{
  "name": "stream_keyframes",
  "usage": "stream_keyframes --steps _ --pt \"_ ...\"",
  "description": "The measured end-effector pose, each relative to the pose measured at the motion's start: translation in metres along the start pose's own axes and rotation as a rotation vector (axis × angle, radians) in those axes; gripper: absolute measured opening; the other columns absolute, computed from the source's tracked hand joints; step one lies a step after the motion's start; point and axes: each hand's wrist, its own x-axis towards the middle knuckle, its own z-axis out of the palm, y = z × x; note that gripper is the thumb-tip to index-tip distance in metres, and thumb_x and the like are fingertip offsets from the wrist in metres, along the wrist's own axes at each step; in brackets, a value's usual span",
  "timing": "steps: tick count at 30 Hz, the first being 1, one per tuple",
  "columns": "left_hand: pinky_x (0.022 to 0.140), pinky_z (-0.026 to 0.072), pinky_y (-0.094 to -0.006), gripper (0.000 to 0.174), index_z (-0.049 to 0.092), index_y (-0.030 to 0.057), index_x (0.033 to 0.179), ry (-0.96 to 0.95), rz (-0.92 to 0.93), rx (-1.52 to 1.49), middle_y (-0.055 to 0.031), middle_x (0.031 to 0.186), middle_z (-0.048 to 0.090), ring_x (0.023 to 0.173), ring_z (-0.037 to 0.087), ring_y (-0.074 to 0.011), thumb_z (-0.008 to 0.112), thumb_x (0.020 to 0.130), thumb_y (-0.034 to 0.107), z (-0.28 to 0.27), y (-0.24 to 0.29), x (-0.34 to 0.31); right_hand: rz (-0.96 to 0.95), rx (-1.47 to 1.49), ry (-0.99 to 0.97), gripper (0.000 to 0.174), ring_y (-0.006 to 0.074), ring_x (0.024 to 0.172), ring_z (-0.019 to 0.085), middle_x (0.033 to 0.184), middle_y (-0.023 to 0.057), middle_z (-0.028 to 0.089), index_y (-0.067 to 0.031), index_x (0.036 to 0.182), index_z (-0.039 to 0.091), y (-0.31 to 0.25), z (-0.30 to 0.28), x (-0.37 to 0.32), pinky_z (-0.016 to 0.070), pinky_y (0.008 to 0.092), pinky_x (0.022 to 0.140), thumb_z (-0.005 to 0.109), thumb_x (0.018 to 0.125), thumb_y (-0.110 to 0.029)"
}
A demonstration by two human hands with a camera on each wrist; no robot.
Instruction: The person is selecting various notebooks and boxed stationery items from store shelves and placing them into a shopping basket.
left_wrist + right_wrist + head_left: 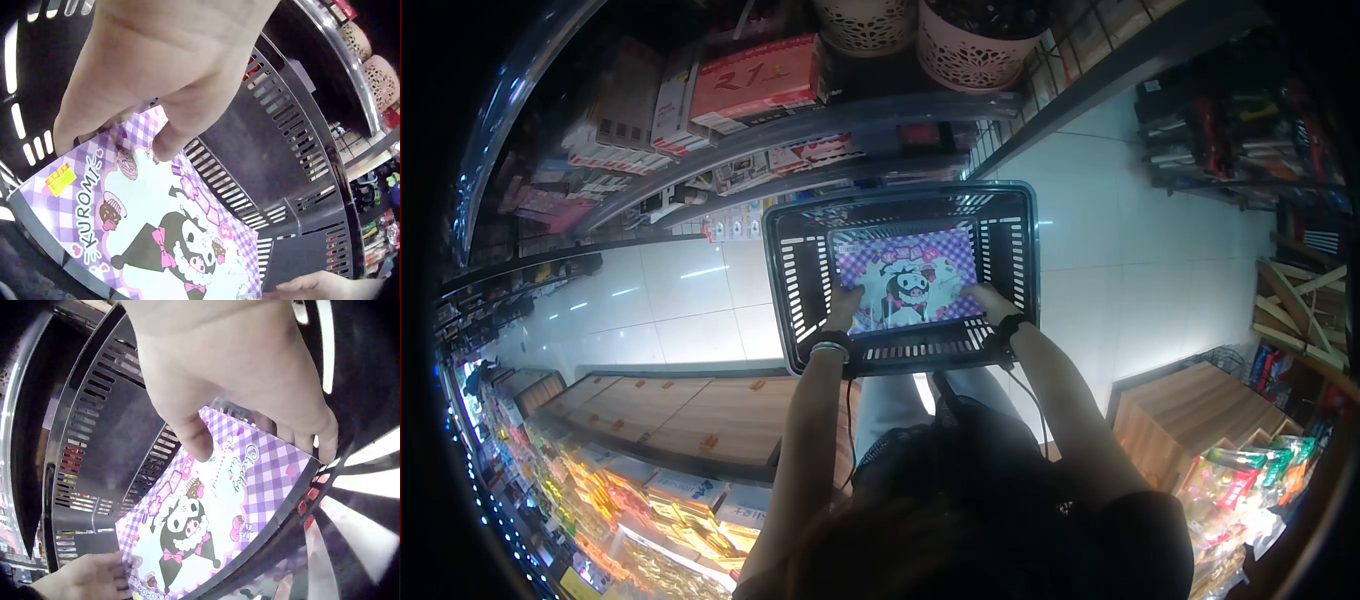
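Note:
A flat purple-checked box [908, 270] with a Kuromi cartoon and the name KUROMI printed on it lies inside a dark shopping basket [1028, 250]. My left hand [843, 305] grips the box's left edge, thumb on the printed face and fingers over the side, as the left wrist view shows. On the opposite edge, my right hand [231, 369] holds it the same way, its thumb pressed on the top and fingers curled down the side. A yellow sticker [60, 179] is on one corner of the box.
Ahead stands a shelf with a red box [758, 82] and pink lattice pots [980, 50]. A wooden-topped display [670, 410] is at the left, and a wooden cabinet [1190, 405] with bagged goods at the right. Pale floor tiles [1090, 270] surround the basket.

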Motion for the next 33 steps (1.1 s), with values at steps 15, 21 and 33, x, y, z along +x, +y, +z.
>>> stream_keyframes --steps 15,21,33 --pt "0.078 0.0432 -0.0253 0.04 0.048 0.0017 0.116 -0.249 0.076 -0.375 -0.0035 0.098 0.057 0.091 0.054 -0.0119 0.054 0.087 0.028 -0.103 0.14 -0.119 -0.939 0.101 0.559 0.034 0.0165 0.076 0.056 0.093 0.0099 0.057 -0.0026 0.111 0.049 -0.025 -0.03 -0.048 0.0463 0.0286 0.067 0.056 0.078 -0.008" --pt "0.064 0.044 -0.0224 0.023 0.049 0.0039 0.107 0.071 0.083 -0.458 -0.0071 0.092 0.06 0.074 0.057 -0.0122 0.049 0.089 0.017 -0.153 0.115 -0.165 -1.808 -0.279 0.766 0.017 0.0189 0.079 0.058 0.089 0.0114 0.059 0.001 0.097 0.057 -0.211 0.023 -0.333 0.0447 0.027 0.071 0.053 0.08 0.0" --pt "0.071 0.0462 -0.0309 0.025 0.045 0.0038 0.111 0.278 0.042 -0.521 -0.0119 0.099 0.06 0.084 0.06 -0.0196 0.046 0.087 0.013 -0.189 0.072 -0.215 -1.519 -1.087 1.029 0.061 0.0378 0.104 0.053 0.106 0.0268 0.057 0.01 0.109 0.052 -0.441 0.123 -0.425 0.0413 0.0389 0.09 0.053 0.081 -0.043"
